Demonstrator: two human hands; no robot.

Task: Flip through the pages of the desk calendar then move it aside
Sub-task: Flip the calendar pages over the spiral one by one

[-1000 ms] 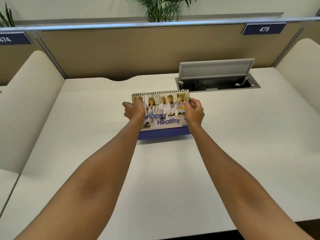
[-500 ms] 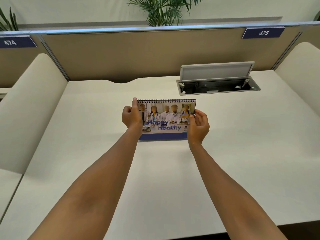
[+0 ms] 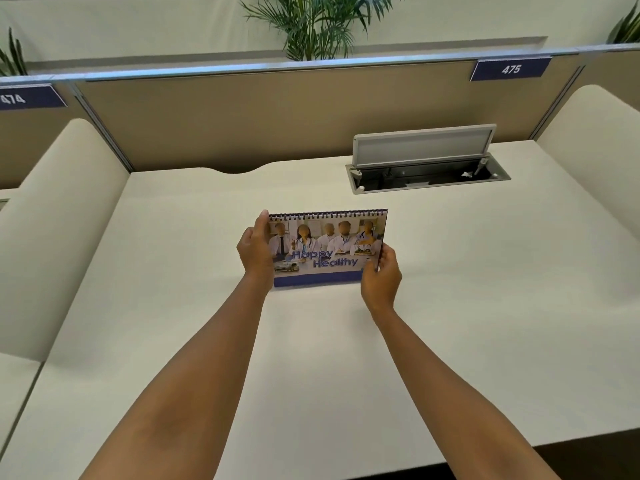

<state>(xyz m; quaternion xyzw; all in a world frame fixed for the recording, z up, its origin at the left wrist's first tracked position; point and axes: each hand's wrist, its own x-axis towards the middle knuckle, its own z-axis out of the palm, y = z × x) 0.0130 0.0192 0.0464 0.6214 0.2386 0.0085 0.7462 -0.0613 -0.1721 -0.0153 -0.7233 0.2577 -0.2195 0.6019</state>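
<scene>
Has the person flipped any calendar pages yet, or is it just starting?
Just starting, it seems. The desk calendar stands on the desk with its "Happy Healthy" cover facing front, so no page looks turned. The left hand steadies the left edge, and the right hand pinches the cover's lower right corner. Flipping the pages and moving it aside are left.

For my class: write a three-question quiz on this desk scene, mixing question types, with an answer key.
1. True or false: the calendar shows its cover.
2. Which hand pinches the calendar's lower side edge? A) left hand B) right hand
3. Fill in: the lid of the cable box stands ____.

Key: 1 true; 2 B; 3 open.
</scene>
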